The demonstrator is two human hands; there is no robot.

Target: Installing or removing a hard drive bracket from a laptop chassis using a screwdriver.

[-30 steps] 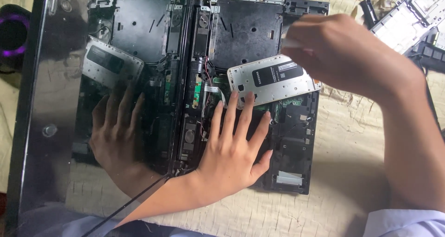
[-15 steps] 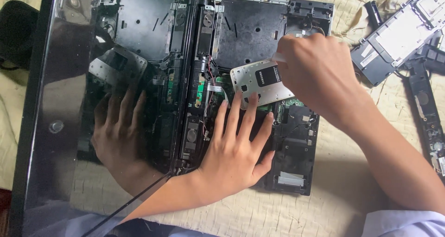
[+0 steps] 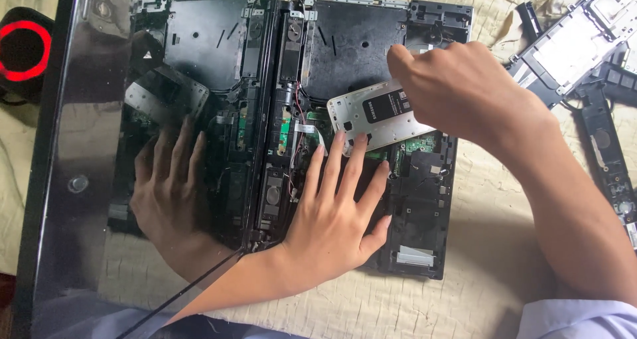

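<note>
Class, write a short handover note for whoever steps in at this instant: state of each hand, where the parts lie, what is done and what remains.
Left hand: flat, fingers spread, pressing on the opened laptop base.
Right hand: gripping the silver drive in its bracket, tilted above the base near the green board.
Glossy screen lies open to the left, mirroring the work.
Removed black parts lie at right on the cloth.
Done: base opened up, parts off.
Left: the drive is neither seated nor set aside.

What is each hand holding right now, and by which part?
The right hand grips the silver drive by its right end. The left hand holds nothing; it lies flat on the opened laptop base.
</note>
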